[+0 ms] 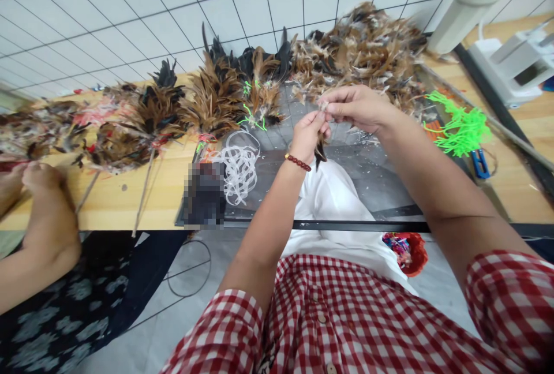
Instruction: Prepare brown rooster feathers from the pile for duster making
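My left hand (310, 133), with a dark red bead bracelet (298, 161) at the wrist, is closed around a small bunch of dark brown feathers (321, 152) whose tips hang below the fingers. Thumb and fingers of my right hand (357, 107) pinch at the upper end of that bunch, touching the left fingertips. What the right fingers grip there is too small to make out. Behind both hands lies a large heap of brown feathers (367, 51). Feather bundles with green ties (259, 103) rest left of my left hand.
White plastic ribbon (239, 166) lies coiled at left, near a blurred dark object (205, 195). Bright green strips (461, 123) and a blue cutter (480, 163) sit at right, by a white power adapter (511, 62). Another person's arm (47, 218) reaches in at far left.
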A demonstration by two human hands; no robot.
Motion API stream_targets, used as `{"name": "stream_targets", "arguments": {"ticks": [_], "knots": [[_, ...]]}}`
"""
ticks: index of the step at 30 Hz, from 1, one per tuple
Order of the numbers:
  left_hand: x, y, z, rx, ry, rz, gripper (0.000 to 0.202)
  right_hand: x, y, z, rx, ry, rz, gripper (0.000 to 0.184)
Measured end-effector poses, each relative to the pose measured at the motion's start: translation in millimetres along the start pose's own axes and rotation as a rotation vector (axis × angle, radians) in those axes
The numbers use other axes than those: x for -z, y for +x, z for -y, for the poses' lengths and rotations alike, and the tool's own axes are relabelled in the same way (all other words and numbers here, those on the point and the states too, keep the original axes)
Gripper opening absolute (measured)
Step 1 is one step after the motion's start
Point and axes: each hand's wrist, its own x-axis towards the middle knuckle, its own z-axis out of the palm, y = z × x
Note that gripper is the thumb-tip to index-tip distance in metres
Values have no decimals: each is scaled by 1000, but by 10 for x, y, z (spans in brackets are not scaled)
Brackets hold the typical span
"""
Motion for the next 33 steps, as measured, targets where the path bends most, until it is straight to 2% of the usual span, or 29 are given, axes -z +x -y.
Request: {"name": "stream_targets", "arguments": {"ticks": [2,5,9,11,16,18,23,28,33], "knots": [[-3,-6,8,7,-4,-3,31,-39,-8,-19,2,47,27,34],[-1,10,50,29,-39,8,28,-66,6,-62,32,82,-4,39],[43,84,97,34,-140,-97,26,5,44,-81,42,57,-124,38],[91,118,79,44,-208,-133,27,72,49,-72,17,45,-122,37],[209,137,-29,63,-315,-35,29,151,36,-69,-49,3,43,39],[207,131,-45,36,-311,-18,30,106,34,-72,-40,-12,22,39],[95,96,3,-36,-271,-14,27,-97,21,-52,50,-28,-126,36],[63,64,47,-75,-325,59,22,-211,1,-74,72,22,-82,36],[82,61,36,-120,-268,106,34,-270,-11,-103,28,105,-75,39]]}}
